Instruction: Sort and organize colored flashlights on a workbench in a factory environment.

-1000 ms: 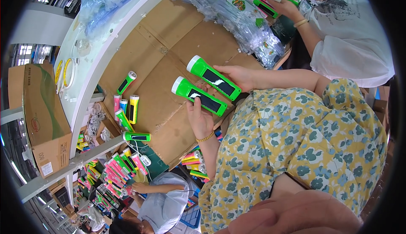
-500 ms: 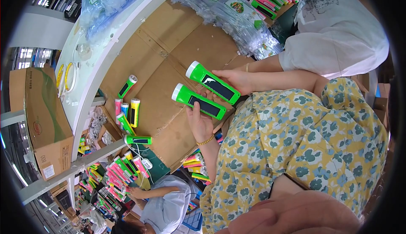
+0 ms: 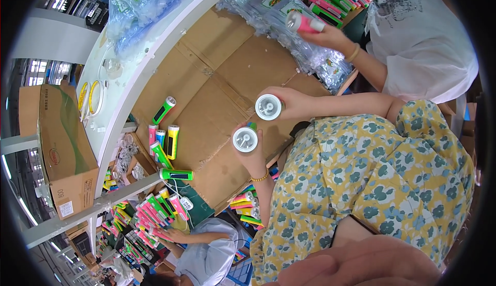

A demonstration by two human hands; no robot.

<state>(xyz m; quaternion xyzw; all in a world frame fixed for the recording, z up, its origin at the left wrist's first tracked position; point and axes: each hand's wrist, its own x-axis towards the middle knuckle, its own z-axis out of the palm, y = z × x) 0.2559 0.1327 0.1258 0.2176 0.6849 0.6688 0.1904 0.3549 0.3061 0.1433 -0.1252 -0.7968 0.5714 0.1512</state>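
Observation:
My left hand (image 3: 254,161), the lower one with a beaded bracelet, is wrapped round a flashlight (image 3: 245,139). Above and slightly right of it, my right hand (image 3: 295,103) grips a second flashlight (image 3: 268,107). Both point their round white-rimmed heads and clear lenses up at me, hiding most of their bodies; a little green shows by the left one. The two stand close together but apart, over brown cardboard (image 3: 217,94) covering the table.
Several upright flashlights (image 3: 172,142) and a lying green one (image 3: 176,175) are at the table's left edge. Clear plastic packages (image 3: 279,12) lie at the back. A co-worker's hand (image 3: 330,38) holds a pink flashlight (image 3: 306,24); another person (image 3: 204,250) sits below, beside piled flashlights.
Both of my flashlights have tipped from lying sideways, with dark panels showing, to lens-up. The co-worker's arm at upper right has moved, and its hand now shows a pink flashlight.

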